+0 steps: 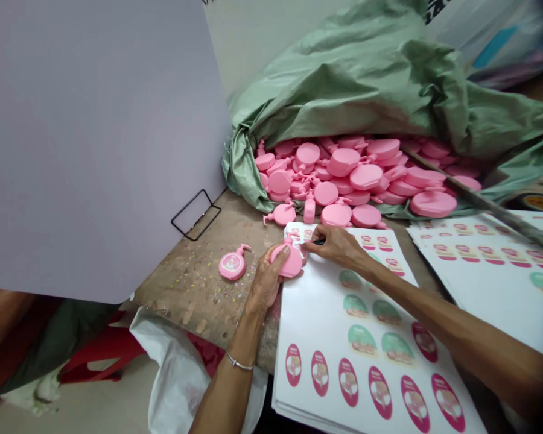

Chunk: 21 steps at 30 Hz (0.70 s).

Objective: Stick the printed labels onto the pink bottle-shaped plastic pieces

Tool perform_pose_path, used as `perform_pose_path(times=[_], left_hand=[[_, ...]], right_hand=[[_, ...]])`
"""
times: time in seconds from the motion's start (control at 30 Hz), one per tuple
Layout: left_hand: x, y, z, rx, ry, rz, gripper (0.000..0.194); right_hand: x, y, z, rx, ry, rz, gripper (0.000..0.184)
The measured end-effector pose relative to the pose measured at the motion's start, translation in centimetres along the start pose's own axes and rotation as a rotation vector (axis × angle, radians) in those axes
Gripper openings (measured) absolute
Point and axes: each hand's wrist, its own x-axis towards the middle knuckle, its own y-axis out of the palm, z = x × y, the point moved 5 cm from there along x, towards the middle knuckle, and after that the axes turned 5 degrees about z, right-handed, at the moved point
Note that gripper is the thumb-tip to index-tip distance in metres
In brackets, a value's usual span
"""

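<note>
L hand (266,280) is clenching a smooth pink plastic pump bottle (292,260), R hand (337,246) is pinching fingers on glossy sheet of oval labels (308,325).

A big pale purple board (95,150) stands in the way on the left. A hand can slip through the gap between the lone flat pink plastic bottle (232,264) and the heap of pink bottles (339,181) (a green woven sack (344,90) bulges over that heap). A long grey rod (479,202) blocks the right.

2 hands (266,280) (337,247), 2 label shts (310,319), 1 held btl (289,262), 1 labeled btl (232,264).
</note>
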Motion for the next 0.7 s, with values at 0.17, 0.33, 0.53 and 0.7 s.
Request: perform_pose_path(times=[0.17, 0.33, 0.53, 0.7], left_hand=[[-0.2, 0.0, 0.2, -0.020, 0.027, -0.020, 0.040], [-1.2, 0.2, -0.7, -0.022, 0.111, -0.100, 0.043], [-4.6, 3.2, -2.2, -0.136, 0.028, -0.112, 0.052], [-6.3, 5.8, -1.6, -0.203, -0.131, -0.037, 0.055]], right_hand=[[1.6, -0.9, -0.1, 0.184, 0.003, 0.142, 0.044], [-1.5, -4.8, 1.6, 0.515, -0.079, 0.064, 0.045], [-8.6, -7.1, 4.8, 0.376, -0.210, -0.098, 0.029], [-11.3, -6.7, 5.7, 0.308, -0.299, -0.095, 0.022]])
